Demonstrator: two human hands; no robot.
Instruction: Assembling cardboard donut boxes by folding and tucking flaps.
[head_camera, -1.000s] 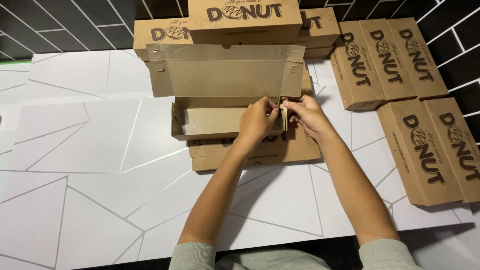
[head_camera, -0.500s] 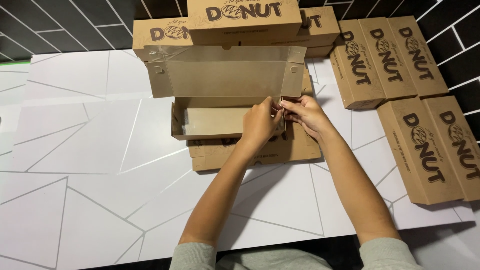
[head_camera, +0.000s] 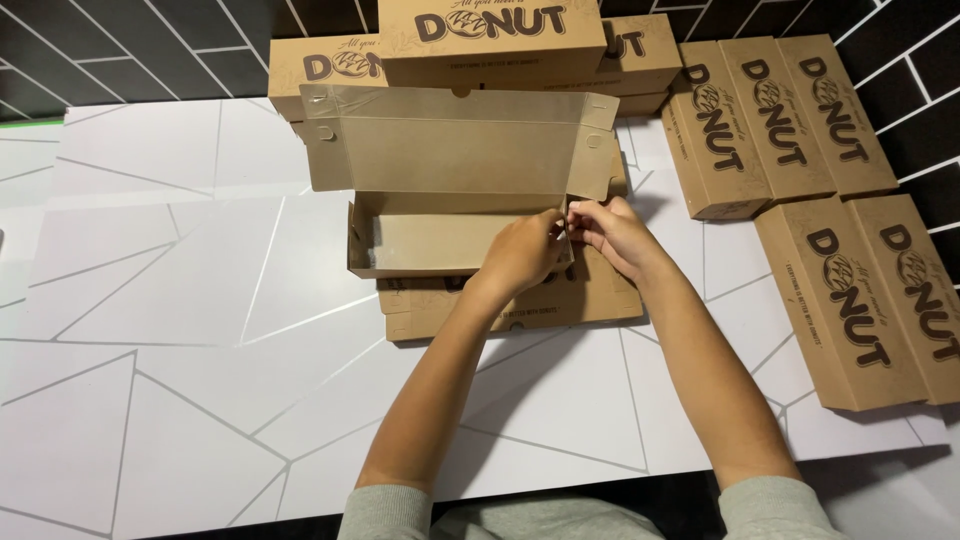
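Both hands meet at the right end of the open box (head_camera: 440, 240), which sits on a small stack of flat blanks (head_camera: 590, 300) in the middle of the white table (head_camera: 180, 330). The left hand (head_camera: 522, 252) is curled over the near right corner, fingers closed down on the end wall. The right hand (head_camera: 612, 232) pinches something thin at that same corner, thumb and fingertips nearly shut; it looks like the small side flap, though the left hand hides the exact grip.

The likeliest trouble, as I judge it, lies in that corner. The flap is thin card, and a push at the wrong angle could crease it or miss its slot, leaving the end wall loose. The box rests on blanks rather than the table itself, so a sideways push could slide it off the stack. The lid (head_camera: 450, 150) stands upright behind the hands and leans on nothing I can see; a jolt could bring it down on the fingers.

The box lies just ahead of the hands and mostly to their left, its long tray empty. Finished boxes (head_camera: 840, 290) lie well apart on the right, and more are stacked behind (head_camera: 490, 40), against the dark tiled wall
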